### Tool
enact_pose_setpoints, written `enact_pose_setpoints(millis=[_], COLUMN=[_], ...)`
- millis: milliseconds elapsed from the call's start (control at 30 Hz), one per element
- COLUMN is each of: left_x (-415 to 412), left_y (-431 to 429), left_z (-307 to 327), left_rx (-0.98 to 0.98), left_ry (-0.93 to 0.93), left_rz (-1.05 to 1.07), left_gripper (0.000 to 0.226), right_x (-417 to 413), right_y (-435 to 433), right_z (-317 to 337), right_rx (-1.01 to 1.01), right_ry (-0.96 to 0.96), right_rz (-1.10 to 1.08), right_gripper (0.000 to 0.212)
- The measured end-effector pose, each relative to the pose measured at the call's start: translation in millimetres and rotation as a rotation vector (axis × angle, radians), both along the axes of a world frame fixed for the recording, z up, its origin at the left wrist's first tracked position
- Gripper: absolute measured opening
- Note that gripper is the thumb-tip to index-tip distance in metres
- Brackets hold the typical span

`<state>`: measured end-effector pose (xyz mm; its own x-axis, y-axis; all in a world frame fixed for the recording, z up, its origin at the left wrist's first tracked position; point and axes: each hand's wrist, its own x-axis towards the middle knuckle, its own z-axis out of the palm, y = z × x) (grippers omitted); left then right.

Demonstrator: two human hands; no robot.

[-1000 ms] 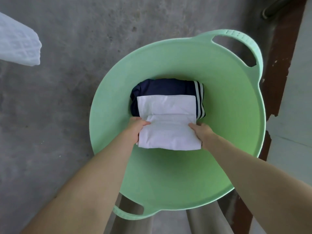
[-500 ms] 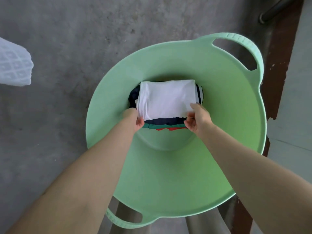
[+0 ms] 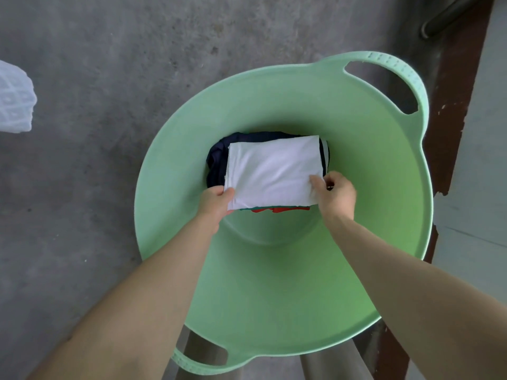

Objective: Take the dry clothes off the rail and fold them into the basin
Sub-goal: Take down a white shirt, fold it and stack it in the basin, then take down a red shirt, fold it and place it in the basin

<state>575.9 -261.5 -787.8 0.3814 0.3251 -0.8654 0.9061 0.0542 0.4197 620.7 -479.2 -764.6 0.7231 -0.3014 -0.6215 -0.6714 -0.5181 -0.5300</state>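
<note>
A folded white cloth (image 3: 271, 171) lies on top of a small stack in the bottom of the pale green basin (image 3: 356, 264). Under it show a dark navy garment (image 3: 216, 163) with white stripes at the right, and red and teal edges (image 3: 274, 209) at the near side. My left hand (image 3: 215, 202) pinches the cloth's near left corner. At the near right corner my right hand (image 3: 333, 192) pinches the cloth's edge with curled fingers.
The basin has a handle at the far right (image 3: 397, 80) and one at the near edge (image 3: 203, 360). A white patterned cloth (image 3: 15, 102) hangs at the left. Grey concrete floor (image 3: 96, 133) lies around; a brown-edged wall (image 3: 452, 105) and pipe stand at right.
The white cloth was folded once more, its near half going up over the stack, and it now lies as a smaller rectangle. Both hands followed and stay at its near corners.
</note>
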Motion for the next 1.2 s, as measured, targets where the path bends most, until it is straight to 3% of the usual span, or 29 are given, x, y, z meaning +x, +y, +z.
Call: enact_pose_setpoints(millis=[100, 200, 267, 400, 500, 633, 733, 833, 900, 1033, 1200], left_x=[-4, 0, 0, -2, -1, 5, 8, 9, 7, 6, -5], left_y=[-2, 1, 2, 0, -5, -6, -3, -4, -5, -6, -5], left_z=[-2, -3, -3, -1, 9, 30, 50, 81, 109, 170, 247], left_rx=[0.015, 0.074, 0.107, 0.138, 0.110, 0.208, 0.294, 0.269, 0.219, 0.156, 0.068], left_ry=[-0.001, -0.066, -0.105, -0.082, -0.055, -0.081, -0.076, -0.059, -0.073, -0.137, -0.172], left_rz=[-0.064, -0.086, -0.090, -0.032, -0.036, -0.126, -0.211, -0.274, -0.300, -0.331, -0.194], left_gripper=[0.030, 0.031, 0.027, 0.022, 0.022, 0.041, 0.036, 0.011, 0.013, 0.017, 0.021], right_x=[1, 8, 14, 16, 8, -8, -16, -20, -24, -30, -48], right_y=[-1, 2, 1, -7, -12, -15, -16, -14, -10, 8, 24], right_z=[1, 0, -1, -12, -9, 17, 41, 74, 100, 161, 229], right_rx=[-0.027, -0.103, -0.116, -0.168, -0.130, -0.112, -0.130, -0.091, 0.029, 0.201, 0.255], right_ry=[-0.049, -0.194, -0.184, 0.185, 0.271, 0.150, 0.103, 0.076, 0.079, 0.100, 0.084], right_rz=[-0.048, 0.075, 0.188, 0.529, 0.407, 0.383, 0.349, 0.304, 0.285, 0.249, 0.271], right_gripper=[0.019, 0.010, 0.021, 0.058, 0.066, 0.070, 0.062, 0.033, 0.018, 0.014, 0.019])
